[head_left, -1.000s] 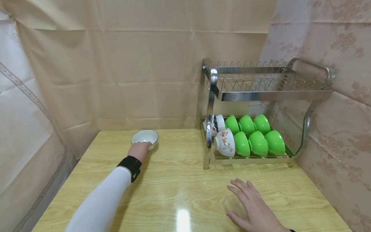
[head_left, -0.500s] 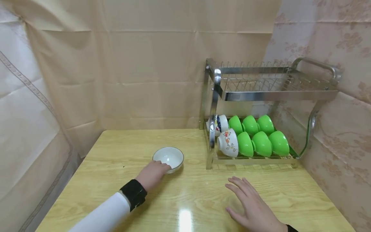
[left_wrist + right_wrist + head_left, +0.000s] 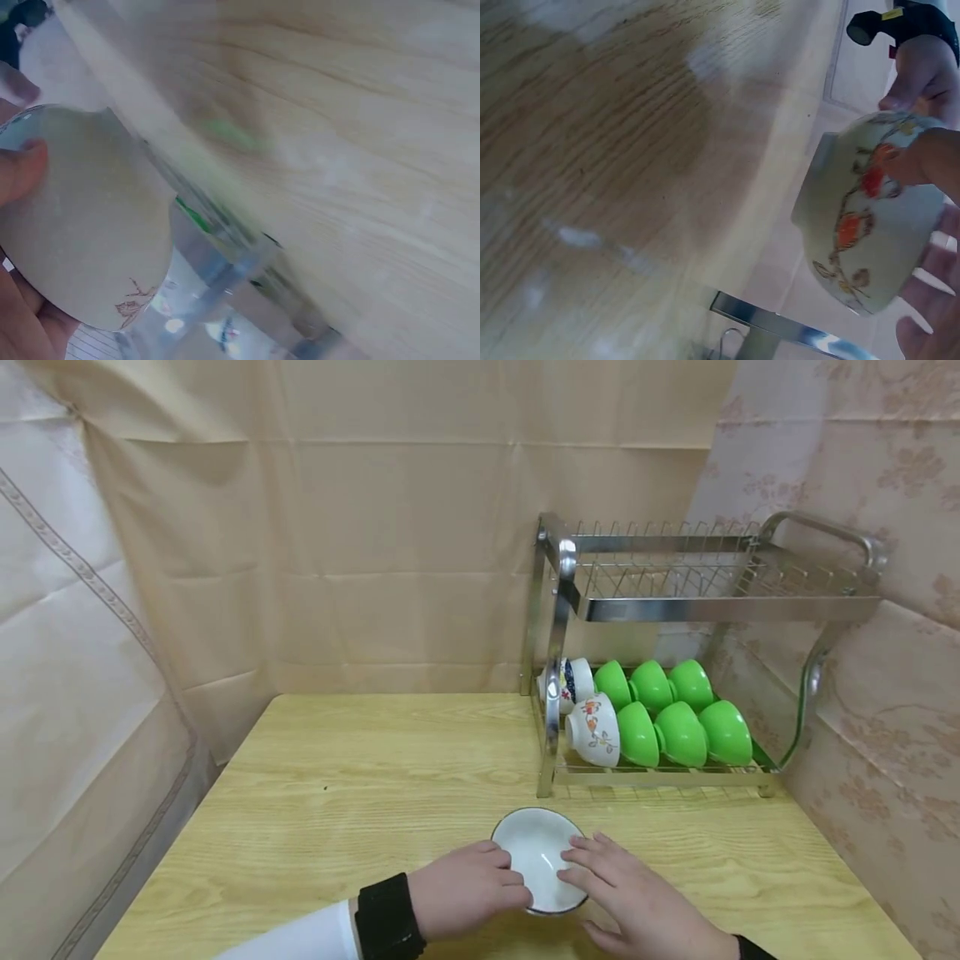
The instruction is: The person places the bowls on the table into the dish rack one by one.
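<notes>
A white bowl point(image 3: 534, 852) with a thin dark rim is between my two hands near the front of the wooden table, its opening turned up toward the head camera. My left hand point(image 3: 472, 889) grips its left rim, fingertips bent over into the inside. My right hand point(image 3: 648, 897) is at the right rim, with relaxed, spread fingers reaching over the edge and the thumb lower, outside. In the right wrist view, the bowl's outer wall point(image 3: 855, 217) shows red flowers, and the right thumb point(image 3: 922, 161) overlaps it. The left wrist view has the bowl point(image 3: 90, 217) close up.
A two-tier metal dish rack point(image 3: 720, 610) stands at the back right. Its lower tier holds tilted green bowls point(image 3: 681, 732), several in two rows, with a flowered white bowl point(image 3: 594, 731) at the left end. Beige cloth point(image 3: 397, 552) hangs behind the table point(image 3: 360, 752).
My left hand has brought the white bowl from the back left of the table to the front, beside my right hand. The right hand has stayed nearly in place.
</notes>
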### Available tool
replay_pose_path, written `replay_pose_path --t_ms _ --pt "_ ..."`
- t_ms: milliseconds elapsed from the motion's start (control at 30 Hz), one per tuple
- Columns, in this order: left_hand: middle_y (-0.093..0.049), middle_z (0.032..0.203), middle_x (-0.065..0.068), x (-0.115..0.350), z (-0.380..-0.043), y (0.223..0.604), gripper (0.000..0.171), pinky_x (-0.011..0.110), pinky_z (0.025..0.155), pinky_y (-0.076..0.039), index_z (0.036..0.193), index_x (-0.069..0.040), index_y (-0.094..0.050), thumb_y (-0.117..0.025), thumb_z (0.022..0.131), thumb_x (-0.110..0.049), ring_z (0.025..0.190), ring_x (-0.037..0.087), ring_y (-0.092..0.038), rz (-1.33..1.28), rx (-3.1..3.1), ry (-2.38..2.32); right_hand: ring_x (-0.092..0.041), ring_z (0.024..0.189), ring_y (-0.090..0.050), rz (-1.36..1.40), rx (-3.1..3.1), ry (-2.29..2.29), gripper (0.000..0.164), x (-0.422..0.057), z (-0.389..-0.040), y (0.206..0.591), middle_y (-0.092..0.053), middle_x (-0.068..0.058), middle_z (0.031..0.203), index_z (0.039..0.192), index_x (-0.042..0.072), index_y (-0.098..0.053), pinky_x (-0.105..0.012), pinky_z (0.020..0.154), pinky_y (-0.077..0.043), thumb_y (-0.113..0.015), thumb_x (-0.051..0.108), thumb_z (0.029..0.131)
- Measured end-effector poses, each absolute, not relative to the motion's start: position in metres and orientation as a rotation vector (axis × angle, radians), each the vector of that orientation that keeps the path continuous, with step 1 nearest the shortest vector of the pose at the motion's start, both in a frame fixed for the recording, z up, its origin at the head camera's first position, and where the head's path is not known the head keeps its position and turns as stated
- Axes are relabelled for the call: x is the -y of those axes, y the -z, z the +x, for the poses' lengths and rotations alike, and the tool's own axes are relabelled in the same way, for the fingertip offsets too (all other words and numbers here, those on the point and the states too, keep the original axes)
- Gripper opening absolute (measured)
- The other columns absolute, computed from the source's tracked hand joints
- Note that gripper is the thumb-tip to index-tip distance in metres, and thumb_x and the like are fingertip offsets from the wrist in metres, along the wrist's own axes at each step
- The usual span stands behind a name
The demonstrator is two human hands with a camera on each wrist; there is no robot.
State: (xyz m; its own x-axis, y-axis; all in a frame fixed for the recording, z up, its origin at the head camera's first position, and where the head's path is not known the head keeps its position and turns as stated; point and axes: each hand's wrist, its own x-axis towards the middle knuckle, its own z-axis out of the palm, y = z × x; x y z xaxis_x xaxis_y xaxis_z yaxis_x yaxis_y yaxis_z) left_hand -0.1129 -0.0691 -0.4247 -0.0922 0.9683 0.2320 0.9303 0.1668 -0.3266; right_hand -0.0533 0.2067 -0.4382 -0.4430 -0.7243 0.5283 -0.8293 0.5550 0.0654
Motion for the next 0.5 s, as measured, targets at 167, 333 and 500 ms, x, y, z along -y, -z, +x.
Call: replay_pose_path --t_ms 167,333,500 --pt "-0.057 0.084 -0.022 0.0616 -0.104 0.4203 0.017 0.018 0.082 -0.04 0.097 -0.032 -0.062 -0.071 0.086 -0.022 0.08 0.004 -0.047 -1.825 1.975 -0.165 -0.021 0.115 -0.06 1.378 2.187 -0.227 0.022 -0.2063 -0.0535 0.4371 -0.063 0.003 0.116 0.11 0.016 -0.064 -0.041 0.111 -0.035 -0.045 0.023 0.101" --pt "-0.056 0.083 -0.022 0.0594 -0.1036 0.4165 0.016 0.018 0.081 -0.039 0.097 -0.031 -0.063 -0.071 0.087 -0.022 0.078 0.004 -0.045 -1.813 1.975 -0.167 -0.011 0.105 -0.062 1.36 2.2 -0.164 0.026 -0.2061 -0.0509 0.4365 -0.065 0.01 0.105 0.098 0.023 -0.065 -0.041 0.108 -0.036 -0.04 0.022 0.106" --pt "-0.056 0.082 -0.021 0.0585 -0.1048 0.4152 0.014 0.018 0.083 -0.039 0.098 -0.031 -0.064 -0.07 0.089 -0.021 0.078 0.004 -0.045 -1.818 1.985 -0.139 -0.006 0.098 -0.061 1.359 2.212 -0.145 0.011 -0.2083 -0.0502 0.4366 -0.063 0.014 0.098 0.096 0.024 -0.064 -0.042 0.106 -0.038 -0.063 0.016 0.089"
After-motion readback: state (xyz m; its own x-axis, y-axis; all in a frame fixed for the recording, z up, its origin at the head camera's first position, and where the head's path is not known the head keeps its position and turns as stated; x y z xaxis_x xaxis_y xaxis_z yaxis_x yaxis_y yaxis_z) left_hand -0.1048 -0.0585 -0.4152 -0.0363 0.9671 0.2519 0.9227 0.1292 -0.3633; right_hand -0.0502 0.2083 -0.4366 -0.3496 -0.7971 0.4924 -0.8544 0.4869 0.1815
